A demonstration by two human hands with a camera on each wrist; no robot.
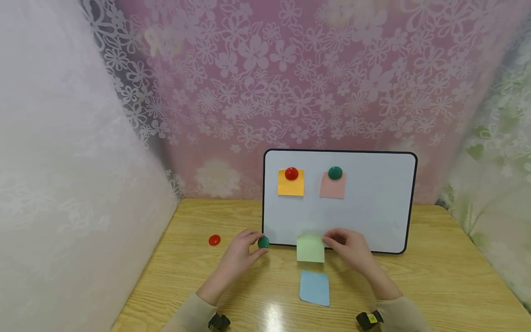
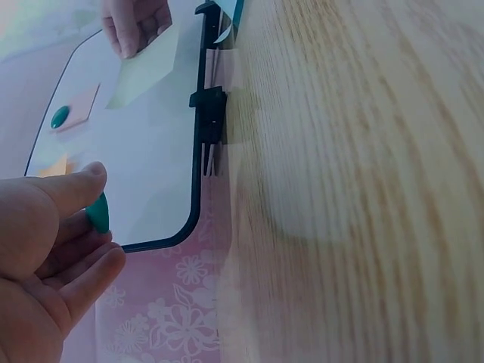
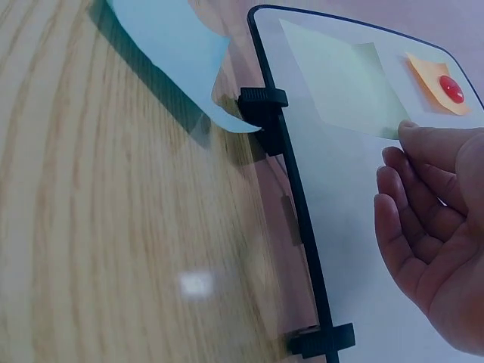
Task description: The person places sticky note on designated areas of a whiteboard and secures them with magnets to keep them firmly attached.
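Observation:
My left hand [image 1: 240,252] pinches a round green magnet [image 1: 263,242] between thumb and fingers, by the lower left corner of the whiteboard [image 1: 373,203]. Between the thumb and fingers of my right hand [image 1: 351,249] is the right edge of a pale green sticky note [image 1: 310,249], in front of the board's lower edge. In the right wrist view the thumb presses on a corner of that note [image 3: 344,83]. On the board, a red magnet [image 1: 292,174] sits on an orange note [image 1: 291,188], and another green magnet [image 1: 335,173] on a pink note [image 1: 333,188].
A blue sticky note [image 1: 314,288] with curled edges lies on the wooden table [image 1: 166,286] in front of the board. Off to the left lies a red magnet [image 1: 214,240]. Black clips [image 3: 325,340] hold the board's lower edge. Flowered cloth [image 1: 265,83] hangs behind.

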